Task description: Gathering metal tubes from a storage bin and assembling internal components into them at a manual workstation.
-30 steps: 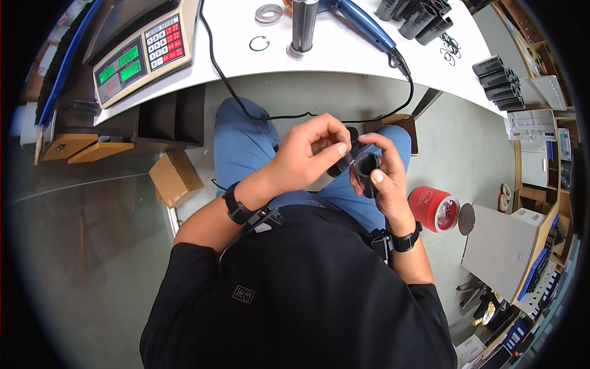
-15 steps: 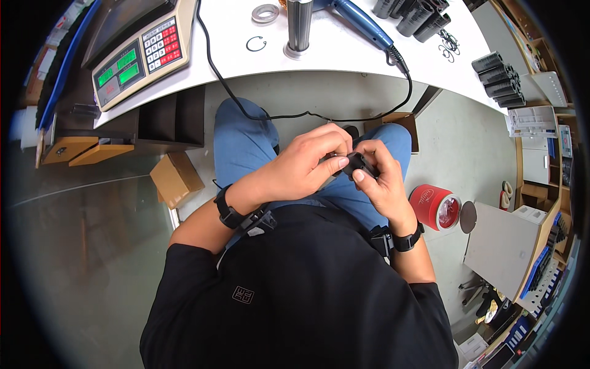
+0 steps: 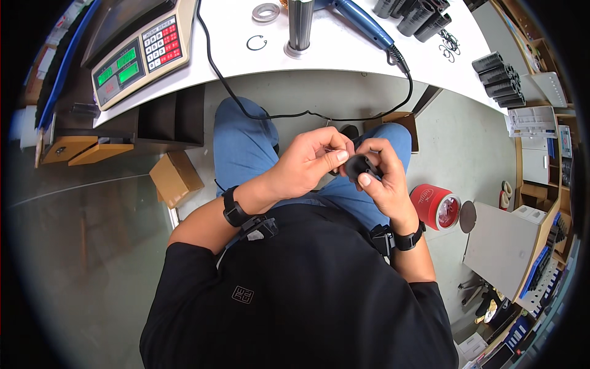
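Over my lap, my right hand point(image 3: 387, 175) grips a short black hollow cylinder point(image 3: 357, 167) between thumb and fingers, its open end tilted up. My left hand point(image 3: 313, 161) is closed in a pinch at the cylinder's left rim; what lies between its thumb and forefinger is too small to make out. On the white table ahead lies an open black snap ring point(image 3: 256, 43). A grey flat ring point(image 3: 265, 13) rests behind it. Beside them a ribbed metal cylinder point(image 3: 300, 27) stands upright on a round base.
A scale point(image 3: 144, 52) occupies the table's left. A blue corded tool point(image 3: 362, 24) lies at the back, its black cable point(image 3: 307, 113) sagging over my knees. Black tubes point(image 3: 424, 18) and snap rings point(image 3: 450, 46) lie at right. On the floor are a red canister point(image 3: 430, 206) and a cardboard box point(image 3: 175, 178).
The black cylinder has turned so its hollow opening shows more. My left hand has shifted slightly left, still pinched near its rim.
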Motion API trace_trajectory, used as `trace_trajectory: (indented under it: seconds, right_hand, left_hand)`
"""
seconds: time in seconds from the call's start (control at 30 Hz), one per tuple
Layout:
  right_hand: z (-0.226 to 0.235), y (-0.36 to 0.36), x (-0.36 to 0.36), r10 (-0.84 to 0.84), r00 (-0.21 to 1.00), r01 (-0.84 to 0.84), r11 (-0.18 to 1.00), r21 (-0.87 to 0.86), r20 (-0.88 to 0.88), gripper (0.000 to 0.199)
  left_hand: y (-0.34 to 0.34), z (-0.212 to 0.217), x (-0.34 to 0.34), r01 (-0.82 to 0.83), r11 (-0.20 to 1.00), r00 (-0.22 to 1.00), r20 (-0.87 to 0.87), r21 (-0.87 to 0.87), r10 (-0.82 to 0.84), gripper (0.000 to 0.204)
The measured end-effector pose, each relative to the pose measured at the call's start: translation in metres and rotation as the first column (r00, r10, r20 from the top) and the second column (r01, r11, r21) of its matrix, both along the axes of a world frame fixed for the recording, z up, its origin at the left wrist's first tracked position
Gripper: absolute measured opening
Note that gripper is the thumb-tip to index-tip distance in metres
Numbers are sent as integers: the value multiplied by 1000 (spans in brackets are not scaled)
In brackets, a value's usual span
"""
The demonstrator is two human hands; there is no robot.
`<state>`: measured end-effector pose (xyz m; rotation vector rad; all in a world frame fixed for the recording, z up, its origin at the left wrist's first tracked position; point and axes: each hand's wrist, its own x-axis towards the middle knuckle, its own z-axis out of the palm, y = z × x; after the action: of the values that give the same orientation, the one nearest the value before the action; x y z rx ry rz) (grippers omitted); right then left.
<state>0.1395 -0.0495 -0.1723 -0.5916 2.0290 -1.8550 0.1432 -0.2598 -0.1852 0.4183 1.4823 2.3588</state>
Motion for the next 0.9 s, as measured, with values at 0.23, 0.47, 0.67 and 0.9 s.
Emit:
trace_trajectory:
  seconds: [0.23,0.47,0.67,0.9]
  right_hand:
    - [3,-6,3,-7,998,13,995,-96,61,51]
    - [-7,4,5,-10,996,18,995,-94,88,50]
    - [-5,13,7,-96,989,112,983,-146,116,49]
    - [-3,21,8,-127,987,139,981,-133,96,47]
  left_hand:
    - [-1,-5,-7,122,986,983,120,114,-136,9]
    - [3,-3,-11,137,990,972,189,42,-143,12]
    - [-8,8,-29,-485,807,827,-478,-338,296,24]
    - [-48,33,-108,-952,208,299,-836,-225,460,32]
